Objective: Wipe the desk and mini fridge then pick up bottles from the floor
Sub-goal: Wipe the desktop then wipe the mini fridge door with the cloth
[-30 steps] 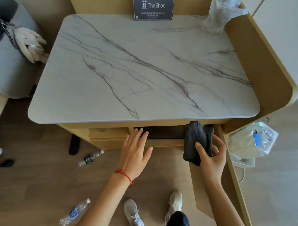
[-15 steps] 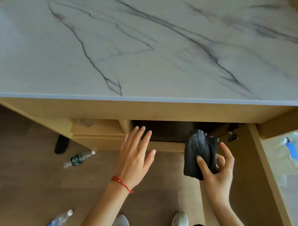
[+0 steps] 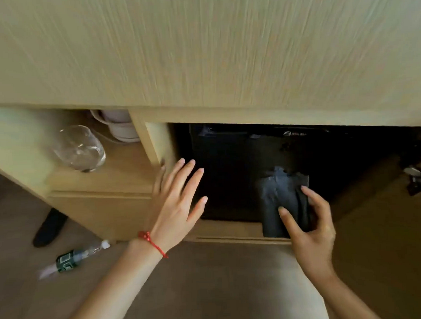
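Note:
A black mini fridge [image 3: 231,163] sits in a recess under the wooden desk [image 3: 201,52]. My right hand [image 3: 309,225] grips a folded dark grey cloth [image 3: 277,200] held against the fridge's lower front. My left hand [image 3: 177,201], with a red string on the wrist, is open with fingers spread at the fridge's left edge, beside the wooden divider. A plastic bottle with a dark green label [image 3: 72,258] lies on the floor to the left.
A clear glass [image 3: 79,149] lies on its side on the left shelf, with a white kettle [image 3: 120,125] behind it. A black shoe [image 3: 49,228] rests on the brown floor. A cabinet door hinge [image 3: 415,176] shows at the right.
The view has dropped from the marble desktop down to the space under the desk. Both hands have moved forward to the fridge front, the cloth still in my right hand.

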